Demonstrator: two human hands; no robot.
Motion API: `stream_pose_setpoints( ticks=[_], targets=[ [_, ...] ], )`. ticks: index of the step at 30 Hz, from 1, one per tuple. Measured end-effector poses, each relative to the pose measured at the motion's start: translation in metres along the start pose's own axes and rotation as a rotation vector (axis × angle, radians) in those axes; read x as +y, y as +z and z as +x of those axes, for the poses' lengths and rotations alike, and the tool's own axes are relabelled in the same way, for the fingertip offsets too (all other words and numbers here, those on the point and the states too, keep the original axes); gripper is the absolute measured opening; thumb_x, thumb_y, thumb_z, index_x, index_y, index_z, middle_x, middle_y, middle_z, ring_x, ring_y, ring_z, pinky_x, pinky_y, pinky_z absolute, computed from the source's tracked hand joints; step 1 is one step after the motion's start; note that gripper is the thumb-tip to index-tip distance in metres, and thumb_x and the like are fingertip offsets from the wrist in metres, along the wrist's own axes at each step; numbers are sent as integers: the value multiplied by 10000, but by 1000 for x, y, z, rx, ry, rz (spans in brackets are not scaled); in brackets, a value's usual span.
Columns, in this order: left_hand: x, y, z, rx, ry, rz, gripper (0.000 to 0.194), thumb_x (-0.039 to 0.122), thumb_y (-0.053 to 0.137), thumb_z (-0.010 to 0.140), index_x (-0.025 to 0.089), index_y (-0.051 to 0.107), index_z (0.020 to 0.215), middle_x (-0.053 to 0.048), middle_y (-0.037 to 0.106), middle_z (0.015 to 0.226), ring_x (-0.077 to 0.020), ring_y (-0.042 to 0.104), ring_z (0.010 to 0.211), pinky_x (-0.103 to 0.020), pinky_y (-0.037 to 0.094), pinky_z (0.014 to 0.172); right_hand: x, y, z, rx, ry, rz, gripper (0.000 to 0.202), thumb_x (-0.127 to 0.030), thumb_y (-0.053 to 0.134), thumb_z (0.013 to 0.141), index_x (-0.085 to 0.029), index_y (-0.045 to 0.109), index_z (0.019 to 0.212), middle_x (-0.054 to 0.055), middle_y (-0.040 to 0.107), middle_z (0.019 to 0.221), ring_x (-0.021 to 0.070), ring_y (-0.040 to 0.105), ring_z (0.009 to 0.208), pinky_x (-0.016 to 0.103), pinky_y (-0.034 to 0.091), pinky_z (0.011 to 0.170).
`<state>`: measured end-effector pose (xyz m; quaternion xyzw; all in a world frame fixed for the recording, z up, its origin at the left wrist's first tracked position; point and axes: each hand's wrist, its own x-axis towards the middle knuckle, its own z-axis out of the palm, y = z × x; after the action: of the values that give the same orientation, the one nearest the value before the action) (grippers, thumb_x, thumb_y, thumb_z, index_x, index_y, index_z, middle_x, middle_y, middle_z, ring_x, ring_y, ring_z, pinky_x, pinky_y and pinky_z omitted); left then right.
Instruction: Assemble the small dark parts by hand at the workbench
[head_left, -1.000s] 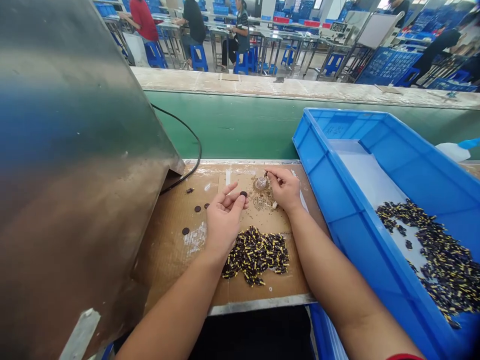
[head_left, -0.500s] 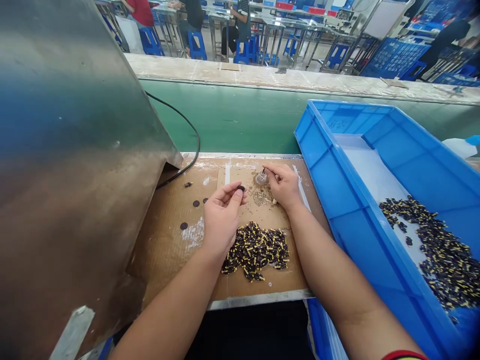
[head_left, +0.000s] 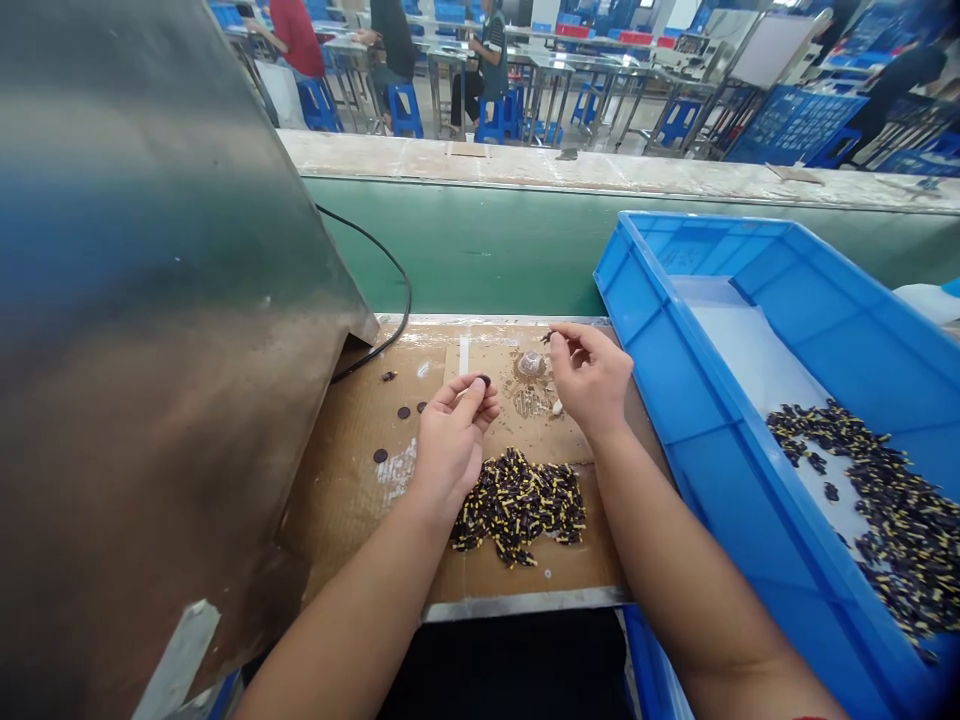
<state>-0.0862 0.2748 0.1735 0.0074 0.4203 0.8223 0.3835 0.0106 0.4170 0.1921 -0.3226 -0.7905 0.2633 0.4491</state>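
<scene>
Between thumb and fingers my left hand (head_left: 456,425) pinches a small black disc (head_left: 485,380) above the cardboard. My right hand (head_left: 596,375) is closed, its fingertips pinching a small dark piece (head_left: 547,337); its exact kind is too small to make out. Just left of that hand sits a small clear dome-shaped holder (head_left: 529,364) on a wet, stained patch of cardboard. A heap of small black parts with yellow ends (head_left: 521,505) lies nearer me, partly behind my left wrist. Loose black discs (head_left: 381,456) lie to the left.
A large blue bin (head_left: 637,310) with many similar parts inside stands at the right. A big metal housing (head_left: 172,330) fills the left, with a black cable (head_left: 405,275) beside it. Beyond the green barrier (head_left: 480,235), people sit at tables.
My right hand has lifted off the clear holder and moved right, carrying the small dark piece. The left hand keeps its pinch on the disc. The camera view has shifted slightly.
</scene>
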Motion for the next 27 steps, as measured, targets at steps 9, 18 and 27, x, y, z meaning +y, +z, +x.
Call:
stream_pose_setpoints(
  ticks=[9, 18, 27],
  targets=[
    [-5, 1, -6, -119, 189, 170, 266, 276, 859, 757, 139, 739, 951, -104, 754, 956, -153, 721, 841, -315, 614, 859, -33, -7, -45, -329, 392, 739, 234, -434, 672, 918, -233, 649, 1037, 50, 720, 1029, 194, 729, 997, 352, 661, 836],
    [-6, -1, -6, -155, 224, 224, 234, 325, 855, 773, 136, 743, 853, -102, 768, 919, -180, 742, 853, -326, 630, 854, -39, -14, -44, -387, 375, 745, 138, -349, 683, 906, -215, 671, 938, 38, 739, 949, 181, 731, 958, 356, 653, 883],
    [-9, 0, -2, -156, 62, 50, 273, 239, 909, 687, 158, 751, 895, -75, 766, 948, -141, 732, 839, -249, 614, 832, -41, -14, -45, -334, 390, 766, 143, -366, 664, 905, -227, 646, 936, 33, 722, 926, 187, 732, 950, 350, 655, 853]
  ],
)
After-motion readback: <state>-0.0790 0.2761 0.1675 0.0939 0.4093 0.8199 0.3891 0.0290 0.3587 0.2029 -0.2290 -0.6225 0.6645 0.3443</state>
